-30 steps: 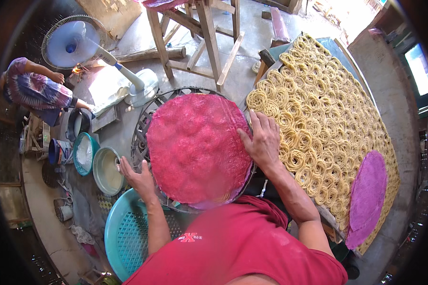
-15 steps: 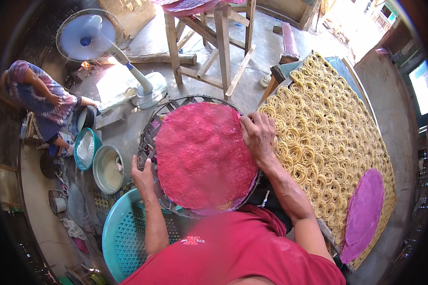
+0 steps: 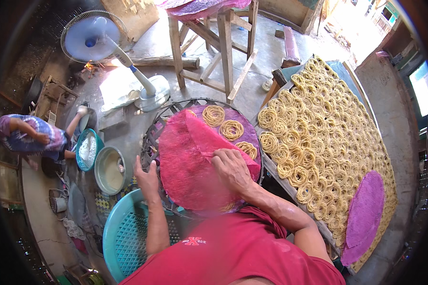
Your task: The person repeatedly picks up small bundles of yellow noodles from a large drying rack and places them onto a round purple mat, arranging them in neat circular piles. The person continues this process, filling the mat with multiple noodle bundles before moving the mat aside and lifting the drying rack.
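In front of me stands a round, dark woven basket (image 3: 150, 135). A thin, round, bright pink sheet (image 3: 183, 164) covers most of its top, its far right part folded back toward me. My right hand (image 3: 233, 171) pinches that turned-back edge near the middle of the basket. Beyond the fold, several coiled nests of yellow noodles (image 3: 231, 129) lie on a purple sheet (image 3: 230, 114) inside the basket. At the basket's left side is my left hand (image 3: 148, 183), thumb and fingers apart, at the rim and holding nothing.
A slanted board of noodle nests (image 3: 328, 142) stands at the right, with a purple oval sheet (image 3: 363, 218) on it. A turquoise plastic basket (image 3: 110, 237) sits lower left. Beyond are tubs (image 3: 100, 166), a fan (image 3: 92, 40), a wooden stool (image 3: 226, 52) and another person (image 3: 31, 135).
My right hand has moved left and nearer me, folding the pink sheet back and uncovering noodle nests. My left hand stays by the rim. The other person at the left has shifted posture.
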`<state>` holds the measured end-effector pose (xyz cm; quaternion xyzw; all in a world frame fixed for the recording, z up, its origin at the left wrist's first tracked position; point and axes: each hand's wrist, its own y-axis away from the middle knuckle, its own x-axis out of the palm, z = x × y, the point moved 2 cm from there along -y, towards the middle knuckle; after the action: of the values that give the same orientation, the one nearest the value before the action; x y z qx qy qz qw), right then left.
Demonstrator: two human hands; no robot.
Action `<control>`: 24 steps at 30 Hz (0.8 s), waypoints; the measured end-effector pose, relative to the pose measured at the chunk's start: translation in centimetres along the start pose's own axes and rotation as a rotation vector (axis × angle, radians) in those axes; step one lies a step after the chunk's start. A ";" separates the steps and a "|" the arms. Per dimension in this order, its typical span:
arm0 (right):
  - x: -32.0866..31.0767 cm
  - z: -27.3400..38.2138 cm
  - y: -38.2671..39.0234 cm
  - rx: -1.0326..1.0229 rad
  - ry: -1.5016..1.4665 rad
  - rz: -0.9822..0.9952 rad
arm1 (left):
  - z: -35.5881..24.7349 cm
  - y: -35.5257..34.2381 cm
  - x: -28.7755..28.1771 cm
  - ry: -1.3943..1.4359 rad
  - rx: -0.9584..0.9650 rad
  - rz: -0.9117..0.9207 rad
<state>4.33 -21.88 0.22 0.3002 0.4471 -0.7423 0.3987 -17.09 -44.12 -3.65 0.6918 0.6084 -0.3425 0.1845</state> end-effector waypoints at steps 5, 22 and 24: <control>-1.3 1.9 2.3 -0.155 -0.089 0.107 | -3.4 1.6 0.4 0.036 0.208 -0.047; -7.8 0.9 10.3 0.727 -1.423 -0.203 | -6.6 -3.1 2.6 -0.215 0.401 0.515; -9.1 -0.8 10.6 0.610 -1.670 -0.455 | -6.2 -2.8 2.6 -0.213 0.454 0.534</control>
<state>18.10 -21.17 2.65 -0.3367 -0.1534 -0.8646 0.3400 -18.16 -37.54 -0.65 0.8098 0.2924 -0.4788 0.1716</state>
